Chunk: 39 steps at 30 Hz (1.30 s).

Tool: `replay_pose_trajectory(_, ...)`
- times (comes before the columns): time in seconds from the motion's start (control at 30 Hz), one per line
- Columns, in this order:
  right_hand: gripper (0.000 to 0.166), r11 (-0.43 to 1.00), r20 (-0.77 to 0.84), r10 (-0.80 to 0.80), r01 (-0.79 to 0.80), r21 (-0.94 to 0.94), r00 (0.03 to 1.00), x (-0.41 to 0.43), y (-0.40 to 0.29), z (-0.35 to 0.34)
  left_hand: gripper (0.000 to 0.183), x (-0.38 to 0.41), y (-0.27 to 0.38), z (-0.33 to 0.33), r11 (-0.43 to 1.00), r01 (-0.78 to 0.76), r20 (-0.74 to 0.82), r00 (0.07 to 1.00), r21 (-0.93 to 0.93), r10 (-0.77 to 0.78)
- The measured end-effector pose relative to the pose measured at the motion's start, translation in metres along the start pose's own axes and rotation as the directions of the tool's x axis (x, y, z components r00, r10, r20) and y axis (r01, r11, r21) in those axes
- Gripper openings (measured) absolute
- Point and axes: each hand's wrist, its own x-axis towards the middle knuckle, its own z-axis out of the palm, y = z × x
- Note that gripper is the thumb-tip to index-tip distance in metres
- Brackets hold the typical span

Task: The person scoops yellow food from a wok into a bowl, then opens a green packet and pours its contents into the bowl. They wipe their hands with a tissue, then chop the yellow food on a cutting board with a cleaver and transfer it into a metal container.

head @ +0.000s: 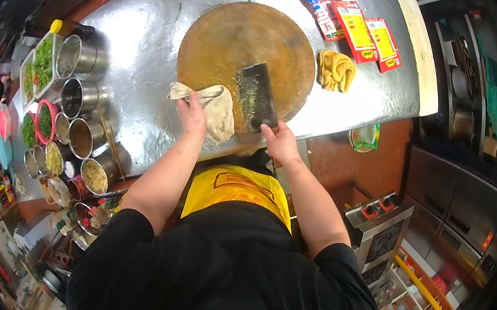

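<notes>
My right hand (282, 143) grips a Chinese cleaver (257, 94) near the base of its broad dark blade, and the palm hides most of the handle. Wet streaks and small bits cling to the blade's left side. Beneath it lies a round wooden chopping block (243, 36), damp and stained, set on a metal table (144, 62). A pale cloth (217, 111) is pinched in my left hand (192, 115). It hangs over the block's near left edge, apart from the blade.
A folded yellow-brown towel (337, 71) lies right of the block, with several red food packets (354, 30) beyond. Along the left stand metal pots (82, 137), a pink basket of chopped greens (46, 121) and a white tray of leafy vegetables (42, 65). A stainless oven (379, 232) is at lower right.
</notes>
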Motion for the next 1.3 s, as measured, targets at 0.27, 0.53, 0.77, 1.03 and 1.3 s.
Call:
replay_pose_trajectory(0.27,0.034,0.981,-0.083,-0.078,0.092,0.172,0.994,0.091,-0.055,-0.088,0.118,-0.046,-0.004,-0.022,0.855,-0.255,0.23,0.959,0.452,0.165)
replay_pose_trajectory(0.53,0.037,0.917,0.234,-0.202,0.267,-0.297,0.951,0.169,-0.106,-0.138,0.074,-0.063,-0.023,0.028,0.747,-0.241,-0.084,0.926,0.62,0.368)
replay_pose_trajectory(0.77,0.033,0.944,0.24,-0.252,0.293,-0.154,0.938,0.146,-0.064,-0.176,0.068,-0.012,0.083,0.015,0.746,-0.426,0.014,0.872,0.512,0.489)
replay_pose_trajectory(1.03,0.017,0.964,-0.124,0.085,-0.05,0.261,0.989,-0.043,0.148,-0.295,0.073,0.05,0.08,0.056,0.128,-0.323,0.242,0.872,0.938,0.426)
replay_pose_trajectory(1.3,0.025,0.662,-0.425,0.542,-0.057,0.747,0.726,-0.26,0.317,-0.323,0.045,-0.003,0.049,0.05,0.079,-0.365,0.298,0.852,0.928,0.431)
